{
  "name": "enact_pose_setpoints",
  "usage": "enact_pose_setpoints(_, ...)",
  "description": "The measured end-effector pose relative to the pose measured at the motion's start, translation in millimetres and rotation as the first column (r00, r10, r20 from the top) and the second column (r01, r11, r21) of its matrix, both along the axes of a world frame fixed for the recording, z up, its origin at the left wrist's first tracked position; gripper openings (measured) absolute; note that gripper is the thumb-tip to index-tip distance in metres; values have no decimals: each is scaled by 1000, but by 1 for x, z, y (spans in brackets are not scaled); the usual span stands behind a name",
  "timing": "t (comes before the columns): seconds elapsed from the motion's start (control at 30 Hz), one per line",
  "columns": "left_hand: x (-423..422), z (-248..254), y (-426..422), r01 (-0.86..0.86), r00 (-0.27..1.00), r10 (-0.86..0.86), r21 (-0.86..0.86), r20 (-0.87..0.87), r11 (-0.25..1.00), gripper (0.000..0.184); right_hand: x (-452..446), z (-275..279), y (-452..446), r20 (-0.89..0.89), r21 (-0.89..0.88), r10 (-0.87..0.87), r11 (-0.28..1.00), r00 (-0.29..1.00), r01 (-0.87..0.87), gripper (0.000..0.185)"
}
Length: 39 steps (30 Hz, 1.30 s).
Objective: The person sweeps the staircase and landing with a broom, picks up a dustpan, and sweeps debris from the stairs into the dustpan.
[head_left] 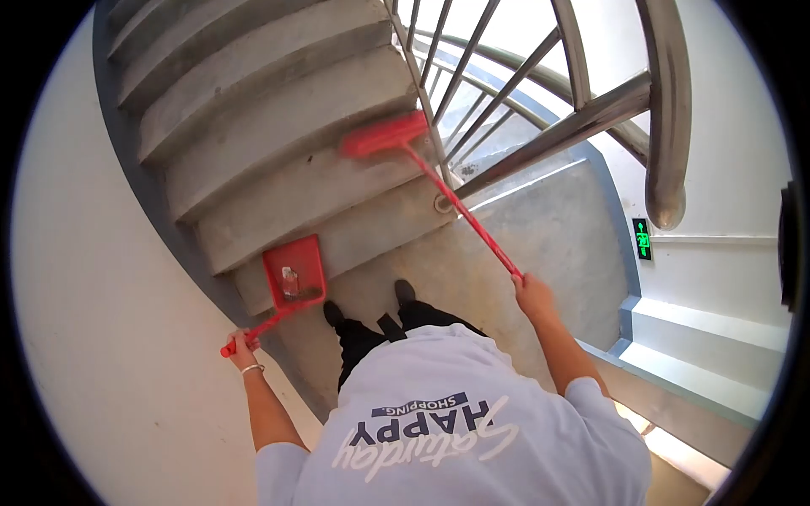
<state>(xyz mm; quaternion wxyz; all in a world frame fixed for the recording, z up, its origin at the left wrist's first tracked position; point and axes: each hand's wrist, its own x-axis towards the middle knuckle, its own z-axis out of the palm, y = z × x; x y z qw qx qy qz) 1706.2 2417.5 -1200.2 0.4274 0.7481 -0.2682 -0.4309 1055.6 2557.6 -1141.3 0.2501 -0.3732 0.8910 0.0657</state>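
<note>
Concrete steps [253,126] curve up beside a white wall [126,337], with a tubular metal railing [668,110] on the other side and a green lit sign [643,239] past the landing [548,228]. From where I stand, I see 1 person at the foot of the flight, both shoes on the landing, holding 2 red tools.

The right hand [533,297] is closed around the upper end of the broom [475,223], arm stretched forward and out to the side. The broom's head [384,137], smeared by blur, is over a step near the railing; I can't tell whether it touches. A dark speck [310,158] shows on a step near it.

Off to the other side, the left hand [243,341] has its fingers wrapped round the dustpan's handle, close to the tip, wrist circled by a bracelet [253,368]. The dustpan [308,257] sits by the lowest steps, near the wall, with a crumpled clear piece of litter [290,281] and some dark debris inside.

Both tools look light and fairly stiff, probably plastic; the long broom is likely steadiest held firmly on its shaft. The litter seems nearly weightless and apt to slide, so the dustpan's handle wants a level wrist.
</note>
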Motion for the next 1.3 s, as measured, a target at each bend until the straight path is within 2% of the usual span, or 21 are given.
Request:
enact_pose_setpoints(0.07, -8, 9, -6, 18, 999, -17, -31, 33, 999, 21, 10, -28, -13, 16, -109, -18, 994, 1000, 20, 47)
enact_pose_setpoints(0.17, -5, 5, -4, 16, 1000, -16, -21, 22, 1000, 19, 45, -45, -11, 83, -47, -36, 998, 996, 40, 45)
enact_pose_setpoints(0.33, 2, -3, -4, 80, 995, -84, -73, -51, 994, 16, 98, -5, 26, 159, -123, -63, 989, 985, 83, 44)
enact_pose_setpoints(0.4, 4, -5, -4, 104, 994, -105, -23, -42, 994, 16, 116, 6, 37, 223, -138, -190, 965, 956, 224, 44)
enact_pose_setpoints(0.43, 1, -4, -4, 100, 994, -102, -77, -32, 992, 21, 129, 7, 41, 222, -140, -207, 960, 953, 241, 44)
enact_pose_setpoints(0.5, 0, 1, -3, 156, 985, -162, -93, -63, 983, 21, 150, 2, 43, 106, -158, -218, 959, 970, 233, 43)
enact_pose_setpoints(0.6, 6, -4, -5, 237, 967, -242, -74, -74, 969, 20, 179, -36, 27, 142, -121, -255, 954, 956, 273, 47)
enact_pose_setpoints(0.7, 12, -11, -6, 318, 947, -319, -24, -45, 948, 17, 216, -42, 17, 173, -99, -220, 966, 960, 239, 47)
enact_pose_setpoints(0.73, 7, -8, -7, 325, 944, -327, -51, -41, 944, 18, 221, -41, 25, 170, -102, -227, 964, 959, 247, 47)
enact_pose_setpoints(0.8, 3, -3, -7, 331, 942, -334, -79, -41, 940, 20, 229, -32, 50, 314, -192, -221, 938, 923, 290, 48)
enact_pose_setpoints(0.83, 2, -1, -9, 338, 939, -342, -82, -39, 938, 20, 231, -21, 56, 311, -197, -220, 937, 925, 290, 48)
enact_pose_setpoints(0.93, 1, -2, -13, 347, 934, -352, -89, -54, 934, 20, 235, -2, 52, 214, -172, -198, 956, 956, 237, 48)
enact_pose_setpoints(1.0, 1, -1, -10, 347, 933, -352, -80, -69, 934, 20, 234, -2, 32, 162, -165, -279, 938, 947, 305, 47)
enact_pose_setpoints(1.07, 2, 3, -11, 385, 922, -385, -11, -42, 923, 19, 238, -26, 16, 116, -179, -260, 944, 958, 278, 47)
enact_pose_setpoints(1.13, 4, -3, -9, 378, 924, -379, -37, -41, 925, 20, 237, -45, 10, 68, -212, -235, 946, 970, 244, 46)
enact_pose_setpoints(1.23, 4, -7, -10, 360, 931, -363, -45, -51, 932, 19, 241, -50, 35, 129, -225, -129, 962, 983, 156, 45)
enact_pose_setpoints(1.3, 2, -5, -8, 350, 935, -351, -19, -59, 936, 19, 230, -35, 54, 280, -269, -181, 928, 943, 258, 44)
